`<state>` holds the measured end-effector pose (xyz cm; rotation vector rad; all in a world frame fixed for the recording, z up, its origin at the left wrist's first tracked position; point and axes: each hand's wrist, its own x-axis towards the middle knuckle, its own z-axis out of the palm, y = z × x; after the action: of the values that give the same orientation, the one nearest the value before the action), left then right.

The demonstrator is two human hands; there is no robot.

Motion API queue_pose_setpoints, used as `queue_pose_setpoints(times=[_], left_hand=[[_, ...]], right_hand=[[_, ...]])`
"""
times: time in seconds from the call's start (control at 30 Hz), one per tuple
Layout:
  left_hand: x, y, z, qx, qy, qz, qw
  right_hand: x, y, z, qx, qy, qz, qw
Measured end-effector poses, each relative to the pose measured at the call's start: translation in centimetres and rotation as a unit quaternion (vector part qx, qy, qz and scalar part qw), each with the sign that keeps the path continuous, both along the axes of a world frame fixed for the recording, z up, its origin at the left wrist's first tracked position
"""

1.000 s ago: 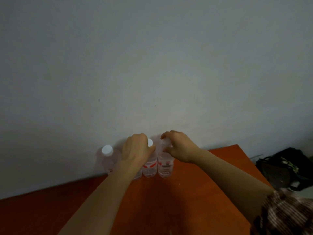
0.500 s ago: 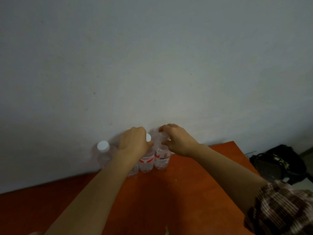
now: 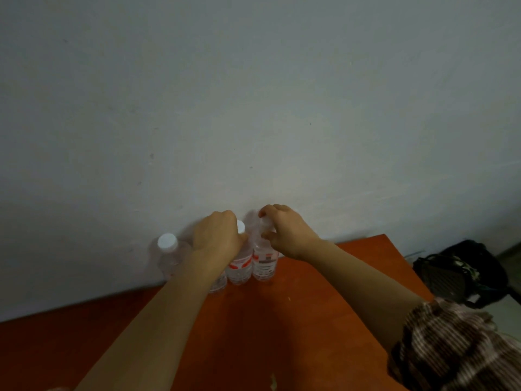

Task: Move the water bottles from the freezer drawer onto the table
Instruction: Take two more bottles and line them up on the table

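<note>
Several clear water bottles with white caps stand in a row on the orange-red table point(image 3: 296, 320), against the wall. The leftmost bottle point(image 3: 168, 258) stands free. My left hand point(image 3: 217, 237) curls over the top of the second bottle point(image 3: 219, 284) and hides its cap. Beside that hand is a bottle with a red label point(image 3: 240, 265), its cap showing. My right hand point(image 3: 284, 232) pinches the cap end of the rightmost bottle point(image 3: 264, 262). No freezer drawer is in view.
A pale wall rises directly behind the bottles. The table's right edge runs diagonally at the right, and past it a black bag point(image 3: 462, 275) lies on the floor. A small scrap point(image 3: 273, 381) lies near the table's front.
Both hands stay on the same bottle tops. The whole scene has drifted slightly up and left in the view as my head moved.
</note>
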<state>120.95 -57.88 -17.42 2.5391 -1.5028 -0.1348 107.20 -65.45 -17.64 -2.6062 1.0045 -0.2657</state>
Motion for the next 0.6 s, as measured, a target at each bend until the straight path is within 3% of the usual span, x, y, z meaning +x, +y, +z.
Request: queue_pose_setpoints(times=[0.3,0.43,0.6], left_hand=[[-0.6,0.7,0.9,0.011,0.011,-0.022,1.000],[-1.5,2.2,1.9,-0.052,-0.010,-0.049,0.997],[-5.0,3.7,2.8,-0.142,0.024,-0.112,0.983]], right_hand=[[-0.7,0.9,0.5,0.038,-0.012,-0.037,0.999],[-2.2,2.1,1.1,0.051,-0.037,-0.070,0.996],[-7.4,4.2,2.3,0.039,-0.061,-0.122,0.990]])
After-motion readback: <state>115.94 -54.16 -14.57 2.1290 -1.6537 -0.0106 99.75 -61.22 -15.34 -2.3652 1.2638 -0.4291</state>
